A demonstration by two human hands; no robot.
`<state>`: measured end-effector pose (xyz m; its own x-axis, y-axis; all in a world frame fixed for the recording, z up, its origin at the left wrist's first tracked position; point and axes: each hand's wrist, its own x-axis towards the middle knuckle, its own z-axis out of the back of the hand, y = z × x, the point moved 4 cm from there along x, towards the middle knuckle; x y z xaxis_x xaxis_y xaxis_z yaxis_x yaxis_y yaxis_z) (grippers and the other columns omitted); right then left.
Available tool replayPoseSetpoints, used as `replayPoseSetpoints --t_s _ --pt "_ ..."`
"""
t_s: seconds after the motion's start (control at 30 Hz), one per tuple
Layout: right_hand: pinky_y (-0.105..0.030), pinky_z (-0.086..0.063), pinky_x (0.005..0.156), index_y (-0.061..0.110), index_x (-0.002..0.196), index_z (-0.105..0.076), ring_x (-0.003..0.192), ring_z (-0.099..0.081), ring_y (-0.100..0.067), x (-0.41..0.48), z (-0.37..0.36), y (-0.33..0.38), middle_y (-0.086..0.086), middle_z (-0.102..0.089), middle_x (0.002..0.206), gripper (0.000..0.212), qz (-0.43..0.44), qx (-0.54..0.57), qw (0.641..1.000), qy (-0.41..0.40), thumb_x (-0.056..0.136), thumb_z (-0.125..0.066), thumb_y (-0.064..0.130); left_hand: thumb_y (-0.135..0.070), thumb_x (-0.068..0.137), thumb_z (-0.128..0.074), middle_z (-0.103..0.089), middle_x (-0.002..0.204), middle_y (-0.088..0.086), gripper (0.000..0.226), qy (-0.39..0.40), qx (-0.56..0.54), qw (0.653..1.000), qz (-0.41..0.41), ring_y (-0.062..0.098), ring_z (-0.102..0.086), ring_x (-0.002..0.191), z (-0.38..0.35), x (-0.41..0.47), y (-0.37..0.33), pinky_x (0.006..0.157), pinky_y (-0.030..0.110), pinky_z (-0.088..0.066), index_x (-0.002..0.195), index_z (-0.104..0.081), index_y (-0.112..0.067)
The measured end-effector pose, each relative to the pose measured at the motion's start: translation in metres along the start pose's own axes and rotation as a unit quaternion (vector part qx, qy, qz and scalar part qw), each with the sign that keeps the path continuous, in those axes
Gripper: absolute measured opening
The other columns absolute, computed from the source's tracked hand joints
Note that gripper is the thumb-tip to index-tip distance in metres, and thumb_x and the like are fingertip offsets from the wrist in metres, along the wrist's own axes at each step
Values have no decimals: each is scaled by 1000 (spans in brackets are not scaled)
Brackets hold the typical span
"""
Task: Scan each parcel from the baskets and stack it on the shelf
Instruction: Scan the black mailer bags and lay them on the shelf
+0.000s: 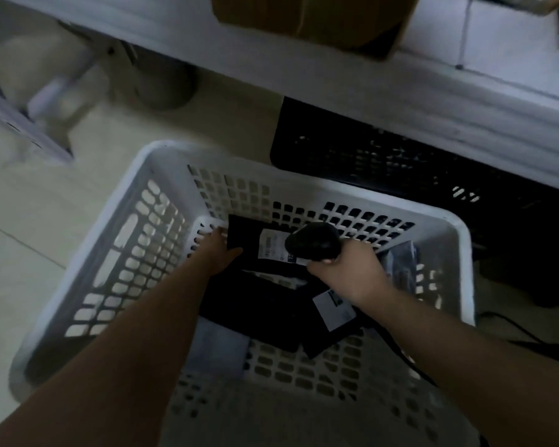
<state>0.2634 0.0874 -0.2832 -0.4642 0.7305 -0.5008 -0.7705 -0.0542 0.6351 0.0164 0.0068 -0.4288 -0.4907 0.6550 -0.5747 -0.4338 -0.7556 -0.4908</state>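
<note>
a black parcel [243, 232] with a white label [271, 245] lies at the far end of the white basket [162, 156]. the left hand [218, 253] grips its left edge, thumb on top. the right hand [346, 269] is clenched round a black scanner [313, 241], held just over that label. nearer lie a second black parcel [317, 337], a grey parcel [400, 262] against the right wall and a pale parcel [220, 350]. a dark cable [400, 353] trails from the right wrist. beyond stands a black basket [368, 156], partly under a white shelf [400, 101] bearing a cardboard box [304, 17]. the floor [29, 237] is pale tile, the room dim.
</note>
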Motion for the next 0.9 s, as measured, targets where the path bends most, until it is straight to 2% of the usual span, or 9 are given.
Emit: replayPoseSetpoints --t_s 0.07,0.2,0.33,0.43,0.5,0.6,0.73,0.83,0.9 --pt "-22 -32 46 15 54 -43 47 -44 -11 6 -5 -2 2 -44 50 40 -5 14 1000 -4 84 -69 17 -26 88 -68 -52 129 17 62 29 -57 998 11 36 -50 120 -8 7 -2 89 36 -43 136 -40 1" --pt "-18 -29 40 14 52 -41 38 -38 -4 12 -8 -5 4 -41 46 42 1 28 1000 -7 83 -70 14 -17 87 -70 -47 137 16 67 43 -158 986 29 36 -46 126 -19 16 -12 98 39 -42 141 -36 2" --pt "-13 -25 37 15 50 -38 33 -37 -2 7 -3 -9 11 -37 34 44 -9 59 998 -19 83 -68 10 -21 93 -62 -56 129 20 48 10 -85 996 39 36 -54 116 -19 10 -18 92 37 -43 133 -50 2" --pt "-13 -25 35 13 52 -45 38 -42 -2 -4 5 -6 8 -43 42 40 -20 50 998 -25 84 -68 15 -35 96 -53 -62 117 18 38 -56 42 997 27 37 -56 108 -2 -16 -34 93 40 -44 117 -62 -5" --pt "-12 -27 36 12 56 -49 47 -46 -6 -15 13 -1 2 -47 51 36 -23 33 999 -10 85 -69 19 -33 97 -51 -62 116 17 36 -101 65 993 -11 36 -55 110 13 -37 -51 97 41 -41 118 -61 -5" --pt "-15 -32 41 9 65 -56 57 -50 -10 -39 29 13 0 -51 58 28 -14 -1 1000 10 86 -69 22 -23 99 -50 -63 115 21 32 -110 56 985 -116 35 -58 105 38 -80 -86 82 33 -41 119 -60 0" --pt "-26 -45 63 4 91 -67 77 -60 -19 -84 54 34 -8 -64 80 20 13 -15 1000 -18 85 -72 22 -26 98 -51 -66 111 17 29 -130 159 954 -217 32 -59 103 77 -144 -128 76 32 -40 114 -64 -5" --pt "-22 -40 53 10 78 -60 73 -57 -18 -125 74 56 -3 -58 70 16 48 -19 998 -44 85 -71 19 -27 96 -55 -66 109 12 24 -158 214 926 -267 30 -58 105 109 -193 -155 79 35 -41 110 -65 -11" --pt "-27 -39 55 8 87 -64 78 -57 -20 -152 88 73 -3 -59 74 12 71 -8 995 -76 85 -72 17 -28 96 -53 -64 105 12 21 -156 239 915 -285 30 -58 102 130 -226 -172 78 35 -43 105 -63 -11"
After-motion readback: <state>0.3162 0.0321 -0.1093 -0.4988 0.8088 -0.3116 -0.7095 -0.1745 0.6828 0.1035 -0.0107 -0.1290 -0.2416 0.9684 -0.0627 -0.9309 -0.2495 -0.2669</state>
